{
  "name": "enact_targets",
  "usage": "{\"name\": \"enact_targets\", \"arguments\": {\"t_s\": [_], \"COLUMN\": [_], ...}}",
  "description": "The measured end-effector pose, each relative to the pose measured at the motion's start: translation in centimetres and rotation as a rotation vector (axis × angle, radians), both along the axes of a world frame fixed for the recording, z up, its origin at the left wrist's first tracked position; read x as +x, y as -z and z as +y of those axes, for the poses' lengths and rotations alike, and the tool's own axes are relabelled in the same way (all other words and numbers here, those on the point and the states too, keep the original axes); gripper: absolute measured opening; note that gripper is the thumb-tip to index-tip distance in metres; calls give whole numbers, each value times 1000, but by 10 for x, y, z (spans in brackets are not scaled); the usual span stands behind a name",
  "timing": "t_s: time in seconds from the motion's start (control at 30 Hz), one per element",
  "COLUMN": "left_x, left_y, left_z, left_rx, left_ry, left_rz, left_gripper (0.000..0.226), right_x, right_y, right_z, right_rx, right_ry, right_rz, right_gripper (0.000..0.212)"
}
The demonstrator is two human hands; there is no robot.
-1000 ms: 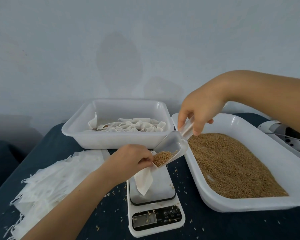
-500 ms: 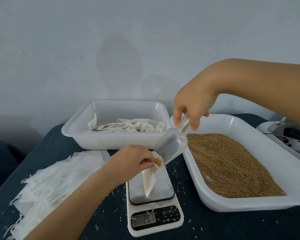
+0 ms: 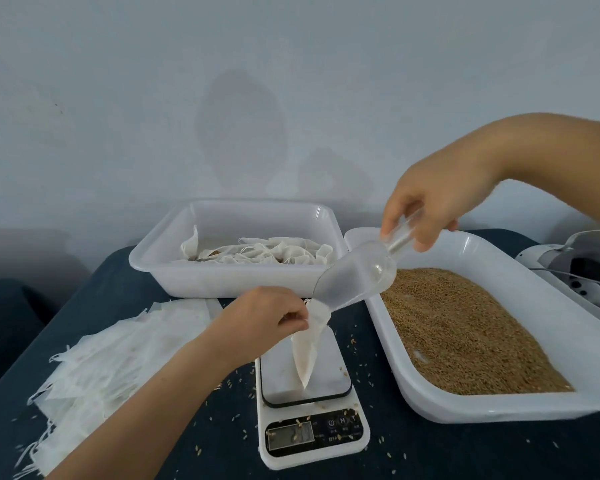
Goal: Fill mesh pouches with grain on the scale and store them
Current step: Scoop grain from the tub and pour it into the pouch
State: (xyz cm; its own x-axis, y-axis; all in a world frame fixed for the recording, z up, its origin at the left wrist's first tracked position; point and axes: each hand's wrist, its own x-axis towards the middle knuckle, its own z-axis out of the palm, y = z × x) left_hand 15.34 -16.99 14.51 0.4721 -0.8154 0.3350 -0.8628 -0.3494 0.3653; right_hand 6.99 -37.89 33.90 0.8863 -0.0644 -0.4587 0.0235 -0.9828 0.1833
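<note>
My left hand (image 3: 267, 318) pinches the open top of a white mesh pouch (image 3: 307, 348), which hangs down with its tip touching the platform of the white kitchen scale (image 3: 309, 403). A clear plastic scoop (image 3: 354, 282) is held by its handle in my right hand (image 3: 433, 209), tilted steeply with its mouth at the pouch opening. The scoop looks empty. To the right, a white tray (image 3: 499, 407) holds brown grain (image 3: 465, 330). Behind the scale, a white tub (image 3: 222, 282) contains several filled pouches (image 3: 267, 254).
A stack of flat empty mesh pouches (image 3: 115, 355) lies on the dark blue cloth at the left. Loose grains are scattered around the scale. A white device with a cable (image 3: 582, 271) sits at the far right edge. A pale wall stands behind.
My right hand rose and tipped the scoop steeper; the grain in it slid into the pouch, leaving the scoop empty. The pouch now hangs straighter over the scale.
</note>
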Motion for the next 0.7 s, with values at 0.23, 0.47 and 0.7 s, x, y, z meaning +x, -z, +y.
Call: {"name": "enact_targets", "arguments": {"t_s": [0.23,0.47,0.7], "left_x": [1,-3,3], "left_y": [-6,-9,-24], "left_z": [-1,-5,-7], "left_rx": [-36,-102,-110], "left_ry": [-63,-109,-68], "left_rz": [-3,-127,-261], "left_gripper": [12,14,17], "right_x": [-48,-71,-64], "right_y": [35,143,222], "right_z": [-92,-146,-151], "right_rx": [560,533,374], "right_ry": [294,594,710], "right_rz": [-154,-423,-326], "right_gripper": [46,41,46]}}
